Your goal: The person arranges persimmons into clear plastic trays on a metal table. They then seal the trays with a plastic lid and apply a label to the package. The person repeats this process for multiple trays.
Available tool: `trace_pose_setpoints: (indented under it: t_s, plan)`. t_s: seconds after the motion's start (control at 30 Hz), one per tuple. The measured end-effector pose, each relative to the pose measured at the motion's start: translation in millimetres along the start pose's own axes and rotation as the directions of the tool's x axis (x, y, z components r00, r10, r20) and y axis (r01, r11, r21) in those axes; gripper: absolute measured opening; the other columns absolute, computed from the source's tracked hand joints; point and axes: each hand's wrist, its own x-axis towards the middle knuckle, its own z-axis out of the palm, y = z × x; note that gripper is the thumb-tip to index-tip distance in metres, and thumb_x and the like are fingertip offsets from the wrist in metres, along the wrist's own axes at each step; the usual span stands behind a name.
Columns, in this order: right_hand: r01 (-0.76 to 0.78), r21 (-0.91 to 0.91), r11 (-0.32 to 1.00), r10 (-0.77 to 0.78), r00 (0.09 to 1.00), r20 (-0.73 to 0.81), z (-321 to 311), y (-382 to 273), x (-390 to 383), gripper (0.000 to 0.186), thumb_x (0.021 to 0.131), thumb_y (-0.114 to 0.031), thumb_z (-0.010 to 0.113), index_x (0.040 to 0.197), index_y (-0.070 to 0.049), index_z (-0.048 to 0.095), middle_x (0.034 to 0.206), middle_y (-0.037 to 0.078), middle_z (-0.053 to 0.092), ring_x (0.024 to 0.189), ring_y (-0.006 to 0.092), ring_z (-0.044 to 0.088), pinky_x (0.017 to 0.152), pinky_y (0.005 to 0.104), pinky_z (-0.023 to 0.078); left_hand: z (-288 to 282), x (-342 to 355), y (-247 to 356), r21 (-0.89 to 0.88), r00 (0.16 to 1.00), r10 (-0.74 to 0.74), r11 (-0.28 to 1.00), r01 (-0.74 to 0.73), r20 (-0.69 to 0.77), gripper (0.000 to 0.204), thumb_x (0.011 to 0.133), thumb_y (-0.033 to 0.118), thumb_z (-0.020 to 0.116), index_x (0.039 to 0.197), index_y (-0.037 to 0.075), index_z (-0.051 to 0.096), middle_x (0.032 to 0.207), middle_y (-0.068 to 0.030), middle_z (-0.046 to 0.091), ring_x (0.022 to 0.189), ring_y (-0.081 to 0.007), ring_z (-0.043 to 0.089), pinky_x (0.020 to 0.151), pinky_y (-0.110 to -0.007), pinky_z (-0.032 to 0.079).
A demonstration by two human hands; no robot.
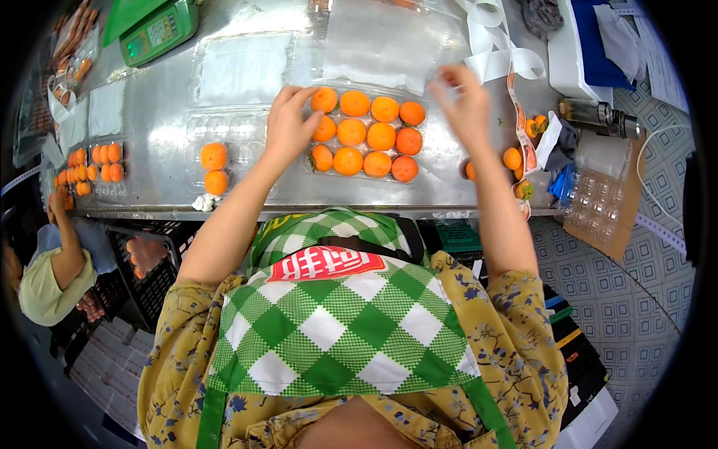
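Note:
A clear plastic clamshell tray (368, 176) lies on the metal table in front of me, filled with rows of orange persimmons (351, 132). Its lid (378, 49) is folded back on the far side. At the tray's left edge is my left hand (290, 123), thumb and forefinger apart, with fingertips at the far-left persimmon (324, 99). My right hand (465, 101), slightly blurred, hovers beyond the tray's far right corner, fingers apart and nothing visible in them. Left of my left forearm, a second clear tray (250, 138) holds two persimmons (215, 168).
A green scale (158, 34) stands at the far left. White ribbon (497, 63) and loose persimmons (512, 158) lie on the right. Past the table's right end sits a cardboard piece (617, 213) with clear trays. A co-worker (60, 273) handles persimmons at the left end.

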Motion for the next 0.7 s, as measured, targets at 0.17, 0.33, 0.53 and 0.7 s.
trace_pose_setpoints:
  t_s: [0.17, 0.33, 0.53, 0.7]
  plan:
    - [0.208, 0.003, 0.978, -0.205, 0.965, 0.162, 65.3, -38.5, -30.6, 0.038, 0.068, -0.015, 0.075, 0.103, -0.007, 0.062, 0.093, 0.009, 0.058, 0.090, 0.0279, 0.055, 0.080, 0.0364, 0.046, 10.6, 18.0, 8.1, 0.205, 0.992, 0.021, 0.978, -0.046, 0.122, 0.043, 0.069, 0.011, 0.072, 0.111, 0.008, 0.062, 0.102, -0.0118, 0.054, 0.098, -0.0295, 0.054, 0.085, -0.038, 0.046]
    - [0.194, -0.173, 0.966, -0.139, 0.947, 0.289, 90.4, -49.8, -22.5, 0.046, 0.067, -0.021, 0.076, 0.109, -0.008, 0.061, 0.099, 0.007, 0.055, 0.095, 0.0260, 0.052, 0.084, 0.0394, 0.043, 11.8, 25.5, 2.3, 0.166, 0.992, 0.020, 0.985, -0.040, 0.122, 0.038, 0.068, 0.010, 0.072, 0.105, 0.005, 0.061, 0.099, -0.0108, 0.055, 0.094, -0.0297, 0.055, 0.085, -0.036, 0.048]
    - [0.175, -0.233, 0.956, -0.080, 0.926, 0.368, 94.6, -54.5, -15.4, 0.041, 0.067, -0.021, 0.075, 0.104, -0.009, 0.062, 0.097, 0.007, 0.054, 0.097, 0.0251, 0.052, 0.082, 0.0392, 0.042, 3.5, 13.6, -7.5, -0.802, 0.905, -0.374, 0.466, 0.374, 0.204, 0.037, 0.077, 0.005, 0.065, 0.113, 0.003, 0.055, 0.108, -0.0104, 0.059, 0.092, -0.0208, 0.061, 0.084, -0.033, 0.049]
    - [0.166, -0.183, 0.969, -0.098, 0.939, 0.330, 98.8, -51.8, -15.1, 0.034, 0.065, -0.018, 0.074, 0.096, -0.009, 0.062, 0.093, 0.006, 0.053, 0.095, 0.0248, 0.052, 0.079, 0.0386, 0.041, -16.3, 2.0, -9.4, -0.875, 0.859, -0.216, -0.261, 0.407, 0.464, 0.044, 0.085, 0.008, 0.056, 0.126, -0.002, 0.044, 0.123, -0.0163, 0.053, 0.112, -0.0273, 0.054, 0.098, -0.036, 0.044]
